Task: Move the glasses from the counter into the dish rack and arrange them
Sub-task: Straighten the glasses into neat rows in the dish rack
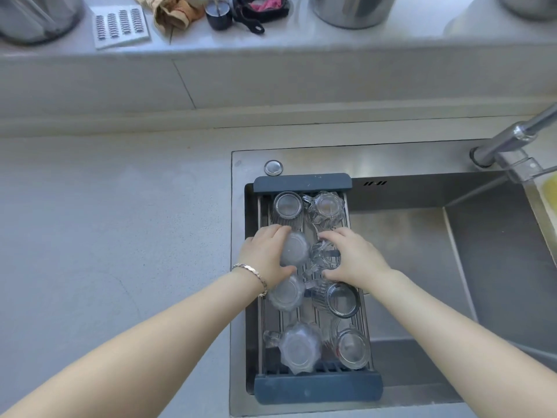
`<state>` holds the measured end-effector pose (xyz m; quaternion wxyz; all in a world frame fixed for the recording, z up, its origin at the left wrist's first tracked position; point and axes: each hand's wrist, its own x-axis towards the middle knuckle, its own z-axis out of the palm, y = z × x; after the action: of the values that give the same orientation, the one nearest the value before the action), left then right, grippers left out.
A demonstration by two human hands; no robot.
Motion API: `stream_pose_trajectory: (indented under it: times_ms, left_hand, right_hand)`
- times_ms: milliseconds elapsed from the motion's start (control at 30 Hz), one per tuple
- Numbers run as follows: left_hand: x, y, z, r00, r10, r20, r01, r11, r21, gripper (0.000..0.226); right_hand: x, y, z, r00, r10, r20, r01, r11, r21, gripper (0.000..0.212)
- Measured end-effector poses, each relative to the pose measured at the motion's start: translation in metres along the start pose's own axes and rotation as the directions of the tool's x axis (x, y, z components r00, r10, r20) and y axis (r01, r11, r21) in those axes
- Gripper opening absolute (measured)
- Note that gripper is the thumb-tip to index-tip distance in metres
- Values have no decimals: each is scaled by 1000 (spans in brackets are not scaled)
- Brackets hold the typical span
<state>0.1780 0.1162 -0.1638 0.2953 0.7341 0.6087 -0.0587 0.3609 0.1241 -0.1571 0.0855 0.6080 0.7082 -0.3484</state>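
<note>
While both my arms reach down over the sink [497,267], the dish rack [316,387] lies across its left part, with dark end bars near me and far from me. Nearest me two glasses stand upside down in the rack: a scalloped one [298,346] on the left and a ribbed one [351,348] on the right, just beside each other. Beyond them sits another pair, a fluted glass [284,292] partly under my left wrist and a ribbed glass [342,298] tilted toward me.

My left hand [265,256] is wrapped around a smooth, round-bottomed glass [294,248] in the rack's left row, thumb at its near side and fingers [278,229] over its far side. My right hand [352,256] closes on a cut-pattern glass [325,256] in the right row, touching the one my left hand holds. The clear walls overlap there, so its outline is hard to make out, and my palm hides its right side.

Farther on, two more glasses stand upturned against the far bar, a round one [287,205] and a faceted one [327,206].

All are colourless and see-through. The tabletop [120,221] spreads grey to the left. A tap [512,140] is cut off at the right edge.
</note>
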Motion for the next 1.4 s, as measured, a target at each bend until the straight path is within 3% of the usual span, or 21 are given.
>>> stream_pose_trajectory:
  times_ms: [133,233,400,600,933,1067,1167,1267,1400]
  left_hand:
    - [5,3,1,998,-65,-9,65,993,99,74]
    - [5,2,2,998,-62,-9,62,995,75,77]
    - [5,1,0,997,-71,20,70,996,47,79]
    - [5,7,0,993,-114,15,114,993,35,69]
    - [5,7,3,992,-128,2,128,991,-28,67]
    - [5,8,2,990,-138,4,138,985,-107,68]
    - [3,4,3,986,-167,-12,163,970,-180,73]
    - [1,1,8,979,-195,-51,180,960,-216,67]
    - [-1,0,11,982,-180,-65,162,963,-216,64]
  right_hand:
    - [-6,-3,1,997,20,-72,-18,999,34,67]
    - [-18,-6,1,984,46,-173,-31,995,91,65]
    - [-36,-15,-8,917,238,-319,-154,952,266,64]
    - [-36,-22,-14,836,437,-331,-281,860,425,62]
    - [-2,-30,22,824,510,-246,-457,855,244,67]
    - [1,-27,24,850,457,-261,-418,888,193,64]
    - [-6,-15,18,906,347,-241,-296,928,227,67]
    - [-11,-5,14,960,219,-172,-195,970,145,76]
    - [-8,2,17,956,140,-260,-138,990,26,74]
